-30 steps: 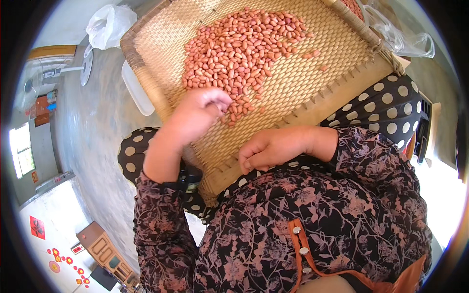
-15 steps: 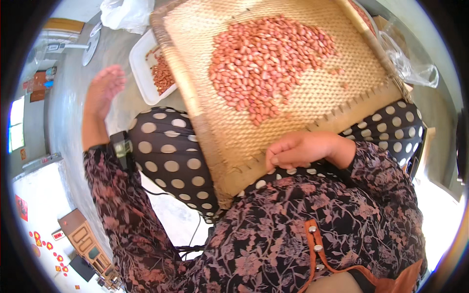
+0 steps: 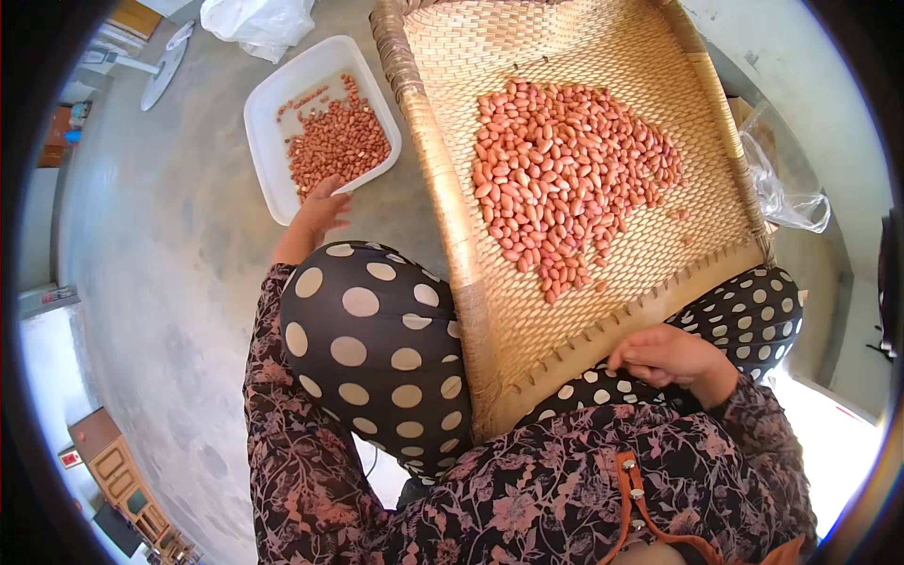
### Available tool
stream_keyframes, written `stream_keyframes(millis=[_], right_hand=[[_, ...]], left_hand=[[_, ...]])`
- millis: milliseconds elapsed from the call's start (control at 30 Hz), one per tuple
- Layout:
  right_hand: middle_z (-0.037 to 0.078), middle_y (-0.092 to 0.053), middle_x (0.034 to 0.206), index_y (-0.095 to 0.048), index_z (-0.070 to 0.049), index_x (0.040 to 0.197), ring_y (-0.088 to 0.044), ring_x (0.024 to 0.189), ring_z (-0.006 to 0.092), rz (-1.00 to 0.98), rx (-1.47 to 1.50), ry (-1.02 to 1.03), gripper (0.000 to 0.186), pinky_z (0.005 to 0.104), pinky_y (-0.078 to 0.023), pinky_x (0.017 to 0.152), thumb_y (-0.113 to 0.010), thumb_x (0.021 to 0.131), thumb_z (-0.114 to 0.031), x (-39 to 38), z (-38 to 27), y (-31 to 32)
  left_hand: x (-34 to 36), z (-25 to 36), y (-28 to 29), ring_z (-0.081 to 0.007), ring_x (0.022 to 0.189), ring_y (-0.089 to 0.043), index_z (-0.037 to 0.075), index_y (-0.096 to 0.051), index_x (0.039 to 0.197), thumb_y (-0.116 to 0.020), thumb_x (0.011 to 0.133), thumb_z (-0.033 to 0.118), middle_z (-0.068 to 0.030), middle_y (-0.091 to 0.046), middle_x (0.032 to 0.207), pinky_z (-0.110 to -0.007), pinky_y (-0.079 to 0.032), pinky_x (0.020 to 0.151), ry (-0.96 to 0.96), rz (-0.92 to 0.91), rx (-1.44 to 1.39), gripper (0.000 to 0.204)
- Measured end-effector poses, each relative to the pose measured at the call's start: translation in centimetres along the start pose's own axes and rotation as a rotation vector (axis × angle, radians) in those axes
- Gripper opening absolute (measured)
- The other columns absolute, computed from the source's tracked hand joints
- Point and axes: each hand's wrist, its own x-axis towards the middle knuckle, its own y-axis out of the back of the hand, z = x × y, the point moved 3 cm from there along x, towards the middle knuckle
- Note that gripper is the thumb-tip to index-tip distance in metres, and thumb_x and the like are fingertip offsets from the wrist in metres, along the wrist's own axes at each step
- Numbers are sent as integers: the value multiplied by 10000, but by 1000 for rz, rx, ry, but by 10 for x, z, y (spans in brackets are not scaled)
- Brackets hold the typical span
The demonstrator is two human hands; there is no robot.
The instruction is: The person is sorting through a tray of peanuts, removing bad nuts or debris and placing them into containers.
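Observation:
Reddish-pink shelled peanuts (image 3: 565,179) lie heaped in a woven bamboo basket tray (image 3: 527,348), which rests tilted across my thighs. On the floor to its left, a white plastic tub (image 3: 257,141) holds a smaller lot of darker red peanuts (image 3: 339,141). My left hand (image 3: 320,218) is at the tub's near edge, fingers stretched and apart, nothing visible in them. Just beyond the basket's near rim, in front of my lap, my right hand (image 3: 664,356) is closed with curled fingers. Whatever may be inside it is hidden.
A white plastic bag (image 3: 259,24) lies on the floor behind the tub. Another clear bag (image 3: 786,193) sits beside the basket's right side. A standing fan (image 3: 168,71) is at the far left, a wooden cabinet (image 3: 122,471) at the lower left.
My left hand has come down from the far left to the tub's near edge. My view has shifted left, showing more of the tub. The right hand stays closed near the basket's rim.

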Motion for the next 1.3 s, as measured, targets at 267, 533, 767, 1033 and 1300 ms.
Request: stream_keyframes(millis=[267, 533, 767, 1033, 1300], right_hand=[[-39, -424, 692, -505, -48, 1102, -288, 484, 14, 450, 504, 103, 173, 147, -223, 387, -450, 997, -174, -13, 33, 0], [-18, -420, 679, -438, -108, 841, -309, 492, 40, 556, 811, 297, 181, 160, -244, 372, -459, 997, -198, 6, 37, 9], [-21, -435, 680, -439, -106, 836, -315, 490, 38, 469, 712, 351, 185, 165, -239, 381, -482, 992, -196, 7, 45, 20], [-13, -425, 683, -400, -109, 818, -296, 486, 41, 414, 702, 448, 198, 176, -207, 378, -506, 976, -164, 14, 55, 42], [-10, -424, 693, -390, -105, 834, -278, 483, 46, 373, 710, 530, 168, 189, -189, 378, -477, 976, -123, 26, 62, 55]], left_hand=[[37, -22, -12, -300, 1193, -523, 12, -379, 1394, -646, 777, 105, -222, -431, 1400, -348, -466, 931, -161, 57, 473, 679], [43, -41, -8, -363, 1264, -419, 3, -469, 1296, -626, 746, 107, -240, -499, 1293, -394, -369, 1037, -321, 174, 801, 581], [68, -140, 38, -376, 948, -599, 26, -556, 1161, -630, 807, 240, -196, -626, 1024, -435, -493, 837, -361, 98, 881, 421], [76, 2, -47, -346, 930, -607, 19, -575, 1122, -604, 828, 250, -180, -639, 1001, -418, -495, 828, -403, 143, 712, 374], [-40, 26, -62, -311, 910, -617, 11, -597, 1077, -574, 853, 261, -162, -653, 975, -399, -498, 818, -328, 315, 512, 336]])
